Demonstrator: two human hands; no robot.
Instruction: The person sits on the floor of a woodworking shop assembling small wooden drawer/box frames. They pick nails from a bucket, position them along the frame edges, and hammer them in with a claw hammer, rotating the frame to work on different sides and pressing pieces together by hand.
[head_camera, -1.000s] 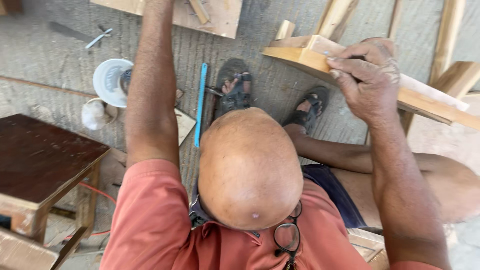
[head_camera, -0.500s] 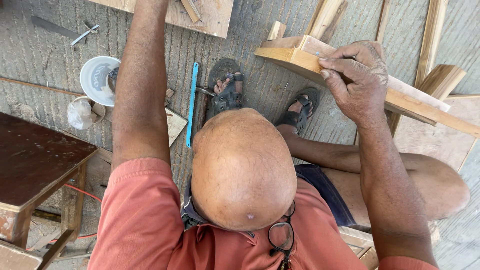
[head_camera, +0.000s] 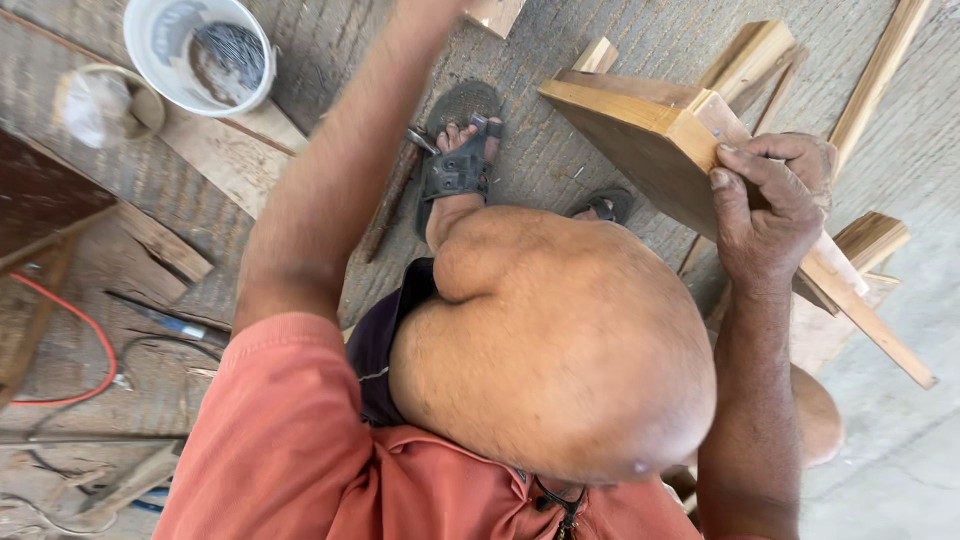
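My right hand (head_camera: 770, 205) is clamped on the upper edge of a light wooden frame piece (head_camera: 640, 135), thumb on its near face and fingers over the far side. The piece slants down to the right over my knee. My left arm (head_camera: 320, 220) stretches up past the top edge of the head view, so my left hand is out of sight. My own bald head (head_camera: 560, 350) and orange shirt (head_camera: 290, 440) fill the lower middle. My sandalled foot (head_camera: 460, 150) rests on the plank floor below.
A white bucket (head_camera: 165, 40) holding nails stands at the top left, with a small bowl (head_camera: 100, 105) beside it. A hammer (head_camera: 395, 195) lies by the foot. A dark stool (head_camera: 40, 200), a red cable (head_camera: 75, 330) and loose wood offcuts (head_camera: 870, 240) lie around.
The view has swung left and closer. My head has dropped forward and to the right. My right hand keeps its hold on the wooden piece. The left hand stays out of the top.
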